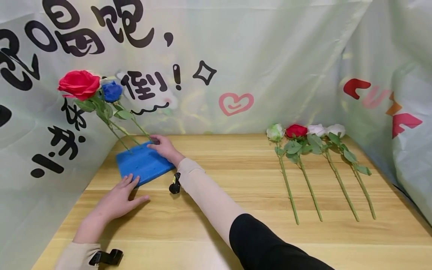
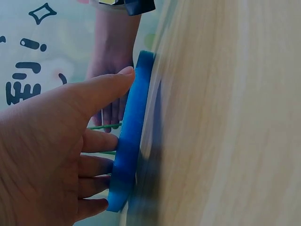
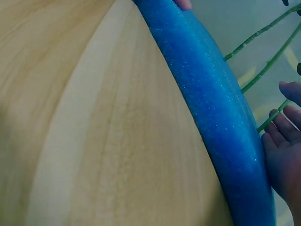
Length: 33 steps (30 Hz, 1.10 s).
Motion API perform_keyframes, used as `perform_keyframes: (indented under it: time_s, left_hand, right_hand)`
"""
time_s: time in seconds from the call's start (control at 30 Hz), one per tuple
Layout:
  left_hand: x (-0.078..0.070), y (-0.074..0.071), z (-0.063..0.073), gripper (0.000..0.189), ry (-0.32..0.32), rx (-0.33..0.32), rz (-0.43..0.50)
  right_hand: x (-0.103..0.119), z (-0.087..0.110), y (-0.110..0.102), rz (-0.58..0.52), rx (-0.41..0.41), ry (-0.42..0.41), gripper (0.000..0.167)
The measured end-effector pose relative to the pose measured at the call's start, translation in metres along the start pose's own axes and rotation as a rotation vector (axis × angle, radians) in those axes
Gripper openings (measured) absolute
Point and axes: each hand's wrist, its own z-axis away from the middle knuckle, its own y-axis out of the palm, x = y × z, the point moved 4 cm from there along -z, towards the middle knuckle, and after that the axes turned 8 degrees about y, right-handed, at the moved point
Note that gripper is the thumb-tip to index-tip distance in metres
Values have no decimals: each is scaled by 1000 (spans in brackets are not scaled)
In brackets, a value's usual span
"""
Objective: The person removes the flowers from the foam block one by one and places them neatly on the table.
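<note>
A blue foam board [image 1: 141, 165] lies on the table at the left, with three green stems upright in it. On them show a large red rose [image 1: 79, 84] and a smaller blue rose [image 1: 112, 91]; the third bloom is mostly hidden. My left hand [image 1: 116, 198] touches the board's near left edge with its fingertips, thumb spread apart. At the far right corner my right hand [image 1: 166, 149] rests against the board. Its fingers lie beside the rightmost stem [image 3: 275, 117], with a gap between thumb and fingers in the right wrist view.
Several loose roses lie in a row at the right: a pale green one [image 1: 275, 132], a red one [image 1: 296, 131] and whitish ones [image 1: 316, 130], stems toward me. A printed cloth [image 1: 209, 48] hangs behind and beside the wooden table [image 1: 236, 180].
</note>
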Motion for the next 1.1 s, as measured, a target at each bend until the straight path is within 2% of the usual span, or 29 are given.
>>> perform_keyframes:
  time_s: [0.2,0.4,0.5,0.63,0.8,1.1]
  left_hand:
    - [0,1,1,93,0,-3,4]
    - [0,2,0,94,-7,-3,5]
    - [0,2,0,94,-8,-4,4]
    - [0,2,-1,94,-2,-9,0]
    - [-1,3,-2,94,-3,-9,5]
    - [0,0,-1,93,-3,-16,15]
  right_hand:
    - [2,3,0,126,20,-3,45]
    - [4,3,-1,138,11,-5,43]
    - [7,2,-1,178,-32,-14,40]
    - [8,1,0,226,-135,-20,31]
    - [7,1,0,212,-249,-2,24]
    - [7,1,-3,121,-309,-10,19]
